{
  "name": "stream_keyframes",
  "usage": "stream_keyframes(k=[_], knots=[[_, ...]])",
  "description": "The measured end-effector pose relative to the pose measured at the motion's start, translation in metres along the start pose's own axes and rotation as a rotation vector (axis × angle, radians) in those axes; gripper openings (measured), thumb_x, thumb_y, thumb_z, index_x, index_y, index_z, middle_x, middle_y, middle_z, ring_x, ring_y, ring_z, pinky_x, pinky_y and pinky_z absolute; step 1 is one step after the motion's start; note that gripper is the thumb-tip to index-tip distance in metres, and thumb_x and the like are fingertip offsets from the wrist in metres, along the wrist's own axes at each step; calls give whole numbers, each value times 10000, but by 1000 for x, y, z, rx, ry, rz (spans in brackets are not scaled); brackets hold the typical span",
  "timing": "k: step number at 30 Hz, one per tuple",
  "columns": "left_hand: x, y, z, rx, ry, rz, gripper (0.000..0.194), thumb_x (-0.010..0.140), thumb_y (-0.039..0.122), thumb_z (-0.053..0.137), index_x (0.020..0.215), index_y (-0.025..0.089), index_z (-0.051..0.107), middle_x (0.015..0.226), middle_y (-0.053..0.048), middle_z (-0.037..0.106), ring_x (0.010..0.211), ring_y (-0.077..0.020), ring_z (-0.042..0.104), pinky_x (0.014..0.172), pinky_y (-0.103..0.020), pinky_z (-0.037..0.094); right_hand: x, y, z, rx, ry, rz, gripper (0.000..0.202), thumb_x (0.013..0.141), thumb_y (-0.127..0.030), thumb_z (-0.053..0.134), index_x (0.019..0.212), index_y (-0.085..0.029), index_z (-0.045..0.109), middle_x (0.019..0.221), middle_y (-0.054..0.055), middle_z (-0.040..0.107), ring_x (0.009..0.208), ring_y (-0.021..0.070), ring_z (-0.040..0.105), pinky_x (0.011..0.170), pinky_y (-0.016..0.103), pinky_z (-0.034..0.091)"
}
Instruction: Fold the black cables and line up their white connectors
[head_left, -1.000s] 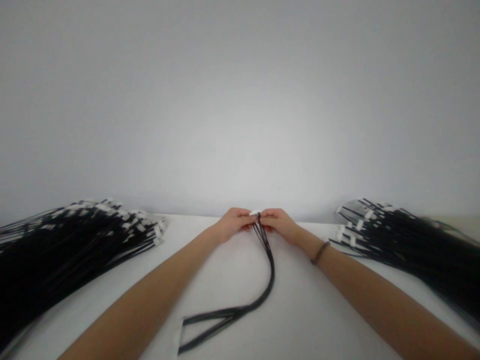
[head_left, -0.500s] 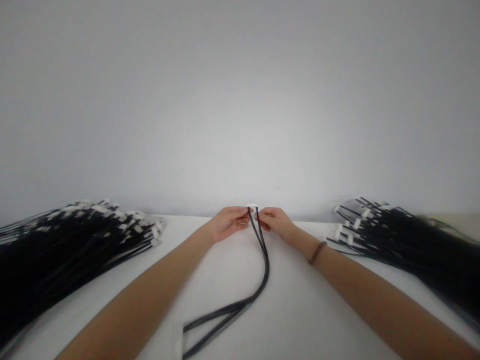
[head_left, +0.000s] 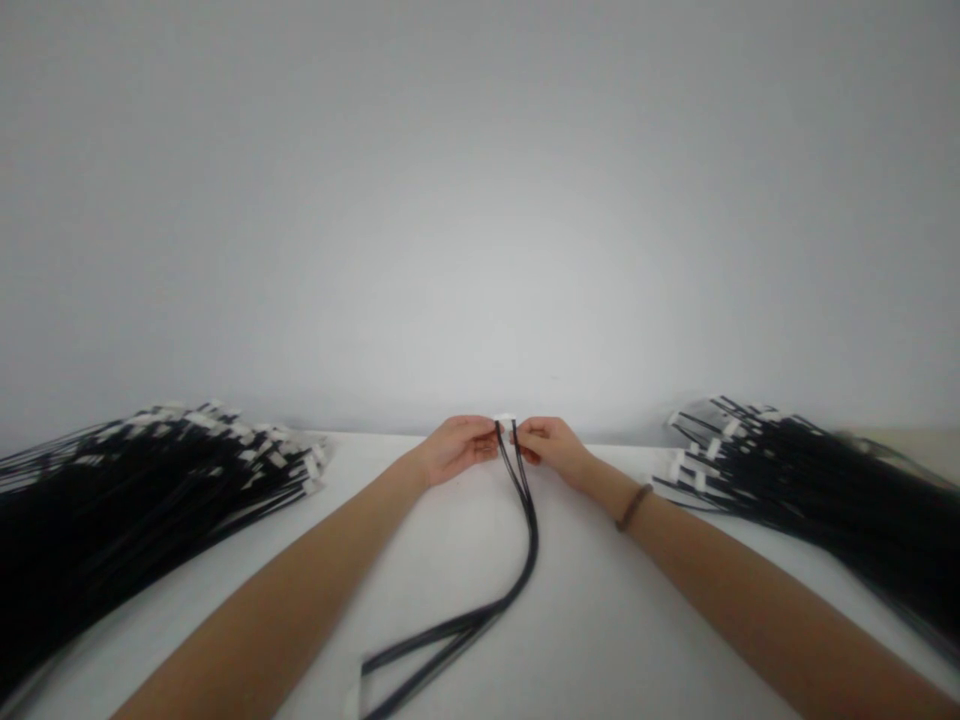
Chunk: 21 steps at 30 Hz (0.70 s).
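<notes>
A black cable point(head_left: 532, 545) with a white connector point(head_left: 505, 417) at its far end curves down the middle of the table. My left hand point(head_left: 463, 447) pinches the left side of that cable end, and my right hand point(head_left: 546, 442) pinches the right side. Between the hands the cable splits into two strands. Its near end also forks and meets a second white connector point(head_left: 353, 695) at the bottom edge of the view.
Large piles of black cables with white connectors lie on the white table point(head_left: 592, 620), a left pile point(head_left: 135, 510) and a right pile point(head_left: 832, 490). Behind stands a plain pale wall point(head_left: 495, 220).
The cable's near end has shifted slightly left and down, and its far connector sits slightly lower. Both hands keep their hold in nearly the same place.
</notes>
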<state>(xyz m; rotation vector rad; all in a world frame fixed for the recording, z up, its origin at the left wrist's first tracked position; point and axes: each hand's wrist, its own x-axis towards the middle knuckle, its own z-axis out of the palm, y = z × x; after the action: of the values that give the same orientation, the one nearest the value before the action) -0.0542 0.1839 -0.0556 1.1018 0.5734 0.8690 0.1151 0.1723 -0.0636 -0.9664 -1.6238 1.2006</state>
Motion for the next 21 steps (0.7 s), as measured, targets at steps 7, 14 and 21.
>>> stream_keyframes(k=[7, 14, 21], knots=[[-1, 0, 1, -3, 6, 25, 59, 663, 119, 556, 692, 78, 587, 718, -56, 576, 660, -99, 523, 717, -265, 418, -1, 2, -1, -8, -29, -25, 162, 651, -282, 534, 612, -127, 509, 491, -34, 462, 429, 48, 403, 417, 179, 292], [-2, 1, 0, -29, -47, 11, 109, 702, 175, 533, 745, 90, 585, 781, -73, 588, 733, -131, 535, 774, -304, 402, -1, 3, -2, -12, -47, -40, 145, 646, -267, 535, 608, -130, 508, 496, -33, 467, 433, 52, 404, 423, 184, 300], [-2, 2, 3, -18, -17, 10, 93, 689, 159, 546, 714, 78, 585, 746, -83, 593, 703, -132, 546, 756, -295, 413, -1, 2, -1, -14, -61, -49, 139, 641, -258, 539, 612, -123, 519, 501, -30, 463, 432, 47, 393, 417, 180, 284]])
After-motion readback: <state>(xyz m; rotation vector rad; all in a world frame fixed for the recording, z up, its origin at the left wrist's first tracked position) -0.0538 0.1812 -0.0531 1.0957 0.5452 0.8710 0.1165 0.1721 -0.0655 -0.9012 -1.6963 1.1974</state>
